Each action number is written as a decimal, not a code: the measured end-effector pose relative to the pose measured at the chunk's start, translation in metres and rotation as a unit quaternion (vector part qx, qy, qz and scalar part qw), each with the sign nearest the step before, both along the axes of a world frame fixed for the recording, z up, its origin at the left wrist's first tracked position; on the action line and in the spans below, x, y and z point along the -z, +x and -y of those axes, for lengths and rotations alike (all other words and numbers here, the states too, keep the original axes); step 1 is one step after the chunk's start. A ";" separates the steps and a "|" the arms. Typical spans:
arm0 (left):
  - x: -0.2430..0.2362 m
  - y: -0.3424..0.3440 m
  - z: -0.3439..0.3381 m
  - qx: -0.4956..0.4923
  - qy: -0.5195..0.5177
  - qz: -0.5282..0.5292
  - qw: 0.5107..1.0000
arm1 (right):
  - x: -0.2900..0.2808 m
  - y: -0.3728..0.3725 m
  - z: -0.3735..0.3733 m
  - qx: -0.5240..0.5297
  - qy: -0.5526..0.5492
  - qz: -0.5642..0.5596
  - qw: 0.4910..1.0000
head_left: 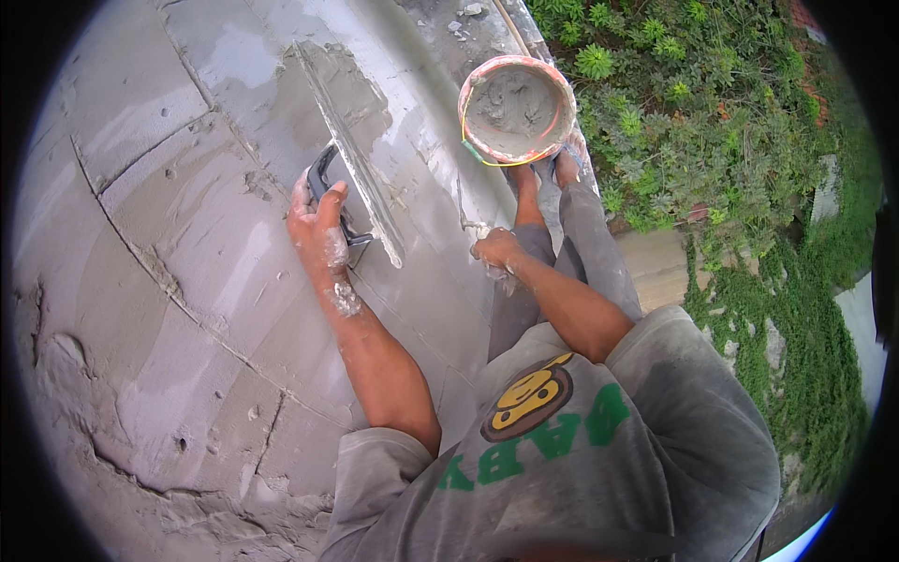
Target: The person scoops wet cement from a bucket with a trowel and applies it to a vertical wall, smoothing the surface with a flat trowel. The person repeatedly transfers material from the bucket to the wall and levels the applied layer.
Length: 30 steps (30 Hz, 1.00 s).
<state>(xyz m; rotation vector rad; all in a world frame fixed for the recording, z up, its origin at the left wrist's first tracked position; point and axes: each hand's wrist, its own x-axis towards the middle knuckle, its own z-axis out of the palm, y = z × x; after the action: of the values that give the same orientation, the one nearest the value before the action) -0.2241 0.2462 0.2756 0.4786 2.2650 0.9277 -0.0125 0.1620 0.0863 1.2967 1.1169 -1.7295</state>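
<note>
My left hand [318, 225], smeared with mortar, is wrapped round the dark handle of a plastering trowel [348, 150]. Its long blade is seen almost edge-on, crusted with grey mortar, against the block wall [220, 272]. A patch of darker, wet mortar [351, 89] shows beside the blade's upper part. My right hand [498, 249] is closed on the handle of a smaller trowel [460, 201], whose thin blade points up, away from me. Beyond it stands a bucket [518, 62] with grey mortar [513, 105] inside and a yellow-green wire handle at its near side.
My bare feet [567, 169] are just below the bucket on a narrow ledge. Past the ledge's right edge, green plants [674, 122] grow lower down. A thin pole [510, 25] lies beyond the bucket. Rough mortar [70, 361] and open block joints mark the wall at left.
</note>
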 end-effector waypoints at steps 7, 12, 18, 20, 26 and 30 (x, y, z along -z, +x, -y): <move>0.044 0.012 0.010 0.020 -0.050 0.053 0.997 | 0.042 0.075 -0.030 0.024 0.068 0.071 0.995; 0.076 0.041 0.027 0.048 -0.101 0.067 0.991 | 0.047 0.115 -0.063 -0.035 0.164 0.091 0.982; 0.103 0.059 0.048 0.165 -0.209 0.125 0.956 | 0.012 0.151 -0.124 -0.178 0.196 0.163 0.950; 0.107 0.072 0.057 0.145 -0.206 0.076 0.965 | 0.000 0.154 -0.140 -0.203 0.175 0.188 0.945; 0.109 0.076 0.062 0.143 -0.244 0.156 0.946 | 0.039 0.190 -0.130 -0.141 0.246 0.138 0.949; 0.098 0.073 0.058 0.168 -0.253 0.145 0.942 | 0.018 0.168 -0.132 -0.113 0.267 0.126 0.949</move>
<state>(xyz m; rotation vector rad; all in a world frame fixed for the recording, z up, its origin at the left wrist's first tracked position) -0.1508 0.1883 0.1772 0.4409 1.9651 0.2082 0.1560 0.2938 0.0681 1.5794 1.5701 -1.0898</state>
